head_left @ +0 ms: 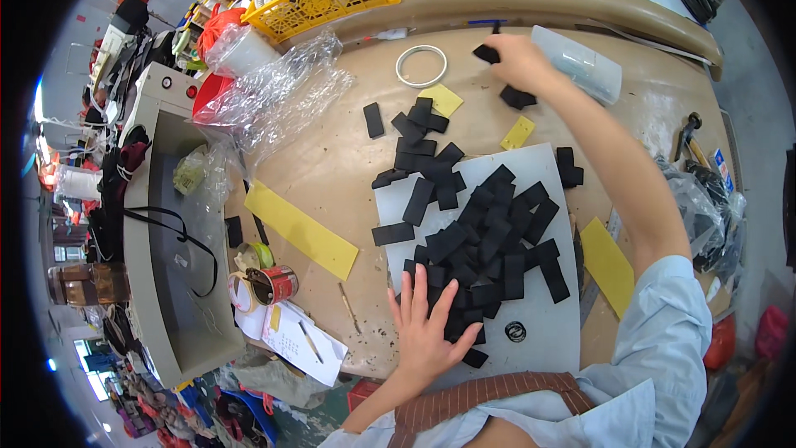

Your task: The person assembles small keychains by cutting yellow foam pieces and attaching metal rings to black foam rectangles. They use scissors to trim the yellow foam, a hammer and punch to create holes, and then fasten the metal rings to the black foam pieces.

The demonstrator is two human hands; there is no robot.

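My left hand [428,340] is resting, fingers spread, on black rectangular pieces [495,236] heaped on the grey board [539,332]; my right hand [524,65] is pinching another black piece [486,54] beyond it. Several are lying off the board, so work is looking unfinished.

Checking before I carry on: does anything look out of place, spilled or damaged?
The black rectangular pieces look disordered: they lie jumbled on the pale grey board, with several spread past its upper-left corner onto the brown table. Dark specks mark the table's near edge, possibly dirt or wear.
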